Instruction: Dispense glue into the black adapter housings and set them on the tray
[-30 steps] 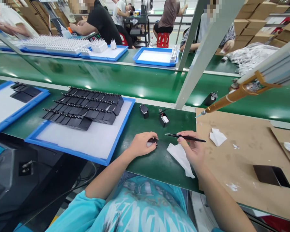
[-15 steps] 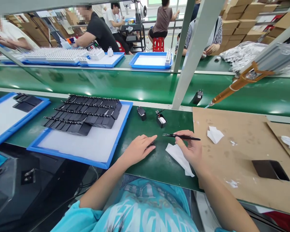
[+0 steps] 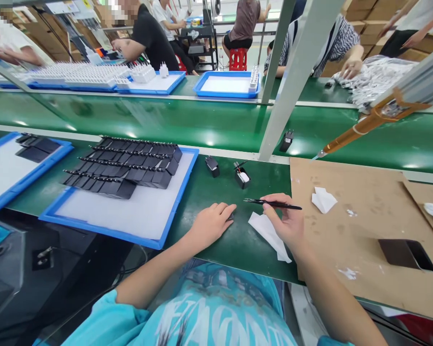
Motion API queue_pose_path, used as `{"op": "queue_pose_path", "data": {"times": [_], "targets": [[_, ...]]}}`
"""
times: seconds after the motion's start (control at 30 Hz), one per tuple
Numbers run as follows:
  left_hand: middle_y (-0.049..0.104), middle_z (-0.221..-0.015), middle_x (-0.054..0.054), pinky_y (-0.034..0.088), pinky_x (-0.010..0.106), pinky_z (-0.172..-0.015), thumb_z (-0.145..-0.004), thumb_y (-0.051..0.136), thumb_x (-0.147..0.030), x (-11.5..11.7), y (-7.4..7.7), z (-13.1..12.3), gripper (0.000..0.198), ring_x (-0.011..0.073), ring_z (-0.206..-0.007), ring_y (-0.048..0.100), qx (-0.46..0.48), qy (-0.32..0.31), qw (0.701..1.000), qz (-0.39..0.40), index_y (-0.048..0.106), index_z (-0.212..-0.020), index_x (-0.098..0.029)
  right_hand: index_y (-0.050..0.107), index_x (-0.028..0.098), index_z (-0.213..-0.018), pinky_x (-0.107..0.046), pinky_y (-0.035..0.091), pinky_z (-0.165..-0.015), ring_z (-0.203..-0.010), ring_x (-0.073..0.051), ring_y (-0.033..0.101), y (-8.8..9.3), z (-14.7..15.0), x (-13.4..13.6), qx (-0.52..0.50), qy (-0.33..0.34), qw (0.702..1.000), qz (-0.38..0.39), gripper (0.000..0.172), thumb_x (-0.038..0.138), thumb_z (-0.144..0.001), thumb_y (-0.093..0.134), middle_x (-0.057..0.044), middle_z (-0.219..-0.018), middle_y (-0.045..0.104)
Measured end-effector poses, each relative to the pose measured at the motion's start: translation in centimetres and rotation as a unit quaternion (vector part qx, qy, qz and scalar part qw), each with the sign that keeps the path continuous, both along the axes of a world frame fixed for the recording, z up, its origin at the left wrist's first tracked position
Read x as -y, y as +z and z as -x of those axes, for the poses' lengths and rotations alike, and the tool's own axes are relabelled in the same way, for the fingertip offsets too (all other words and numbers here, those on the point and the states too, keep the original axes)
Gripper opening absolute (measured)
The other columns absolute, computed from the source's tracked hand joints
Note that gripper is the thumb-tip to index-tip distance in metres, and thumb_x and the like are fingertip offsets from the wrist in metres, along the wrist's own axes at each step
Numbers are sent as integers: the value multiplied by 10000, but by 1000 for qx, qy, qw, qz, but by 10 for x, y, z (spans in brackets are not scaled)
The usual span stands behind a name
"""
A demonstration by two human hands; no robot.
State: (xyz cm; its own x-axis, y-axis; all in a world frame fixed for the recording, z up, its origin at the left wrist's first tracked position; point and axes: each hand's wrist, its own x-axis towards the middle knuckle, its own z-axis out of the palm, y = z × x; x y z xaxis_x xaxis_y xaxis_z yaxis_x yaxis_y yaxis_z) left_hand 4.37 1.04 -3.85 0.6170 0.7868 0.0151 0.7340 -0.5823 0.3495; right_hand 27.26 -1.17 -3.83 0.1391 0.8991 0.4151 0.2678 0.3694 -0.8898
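My right hand [image 3: 286, 218] grips black tweezers [image 3: 272, 204], their tips pointing left toward my left hand. On the green table my left hand [image 3: 211, 225] rests palm down, fingers curled over a small dark thing mostly hidden under them; only a bit shows by the fingertips. A white paper wipe [image 3: 269, 235] lies below the tweezers. Beyond my hands stands an open black power adapter [image 3: 242, 177], with white inside and its pronged cover tilted up. A closed black adapter [image 3: 212, 166] sits to its left.
At left, a blue-rimmed tray [image 3: 178, 192] carries rows of black adapters. Brown cardboard [image 3: 346, 221] at right bears a folded wipe [image 3: 324, 199] and a black empty housing [image 3: 406, 254]. An orange dispensing nozzle [image 3: 357, 133] hangs over the green belt [image 3: 202, 120], where another adapter [image 3: 286, 140] rides.
My left fingers have drawn together over the small dark thing. The adapter on the belt has moved left. Across the belt, a co-worker's hand now reaches into the white cable pile.
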Motion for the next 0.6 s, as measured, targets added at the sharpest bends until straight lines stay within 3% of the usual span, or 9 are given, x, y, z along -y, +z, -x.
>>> {"op": "queue_pose_path", "data": {"times": [0.1,0.17,0.2,0.27,0.33,0.4,0.43,0.5,0.6], "targets": [[618,-1107,88,500,399,-849,-942,475,-326,-5,1,5,340,256,-1005,593,72,25,994,75,512,-1266,-232,638,245,-948,-299,580,-656,-747,-137,660,0,-1,-1,1,-6,1000,7,114,226,-835,639,-22,-929,682],[608,-1074,78,518,375,-808,-929,477,-400,-8,2,10,397,240,-966,613,206,91,955,194,473,-1291,-238,639,237,-941,-304,586,-649,-750,-145,663,-1,-2,-3,4,-17,1000,14,109,256,-834,643,-29,-925,686],[608,-1035,71,530,359,-746,-925,460,-447,-9,3,12,441,230,-905,629,282,126,911,273,444,-1314,-241,638,235,-940,-307,589,-647,-745,-146,664,-2,-3,-3,6,-23,1000,18,112,268,-834,645,-32,-925,687],[605,-942,57,514,314,-592,-917,409,-518,-8,5,17,514,202,-751,634,418,168,788,419,394,-1355,-248,638,233,-944,-313,594,-649,-741,-146,662,-4,-5,-5,11,-31,999,22,122,281,-833,647,-33,-929,684],[593,-886,52,458,273,-493,-905,388,-538,-5,8,21,551,177,-654,606,501,178,682,503,384,-1378,-256,640,236,-955,-321,598,-658,-765,-152,662,-6,-7,-6,14,-34,999,20,126,278,-835,644,-36,-939,678],[585,-870,57,421,251,-462,-895,391,-522,-3,11,25,562,160,-626,578,537,180,634,527,397,-1390,-255,645,242,-970,-332,601,-666,-794,-161,659,-8,-9,-7,23,-32,999,10,131,269,-842,635,-43,-956,670],[584,-870,61,412,248,-459,-895,382,-513,-2,13,28,566,158,-626,570,541,184,631,525,400,-1398,-254,648,246,-978,-337,601,-665,-802,-164,656,-8,-10,-8,33,-31,999,0,135,264,-846,628,-47,-968,665],[590,-888,71,426,259,-478,-894,356,-504,-2,16,36,583,168,-654,578,537,194,653,498,388,-1417,-247,657,253,-979,-340,595,-659,-822,-173,652,-8,-11,-10,70,-29,997,-31,135,251,-851,617,-55,-990,656],[610,-965,72,506,302,-640,-891,404,-474,-4,20,58,586,191,-801,623,499,218,749,377,362,-1426,-238,669,264,-969,-328,573,-646,-876,-187,645,-8,-12,-13,146,-18,986,-82,142,218,-855,597,-63,-1022,641]]}}
